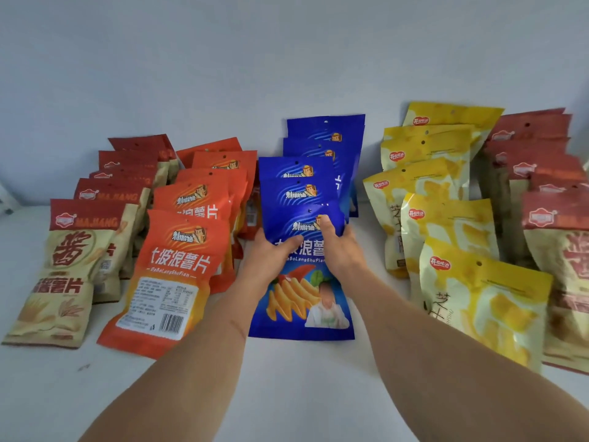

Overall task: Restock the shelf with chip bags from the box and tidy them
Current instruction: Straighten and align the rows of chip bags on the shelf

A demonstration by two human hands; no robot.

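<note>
in the head view we reach both arms forward onto the white shelf point(287, 378). our left hand point(271, 253) grips the left edge of the front blue chip bag point(299, 301), thumb laid across its face and the other fingers tucked out of sight behind it. our right hand point(339, 247) holds the bag's upper right part, fingers curled over the print near the top; the thumb we cannot see. the bag stands nearly upright at the front of the blue row point(318, 161), touching the bag behind it, and our hands cover much of its lettering.

left of it runs the orange row point(204, 193), whose front bag point(172, 275) leans with its barcode side towards us. further left stands the red-and-cream row point(105, 193), overlapping so only the top bands of the rear bags show. right of the blue row stands the yellow row point(436, 173), and beyond it another red-and-cream row point(541, 173), cut off by the right edge and blurred by the wide lens, so its print is hard to read. behind everything is a plain pale wall point(223, 59). the box is out of frame.
</note>
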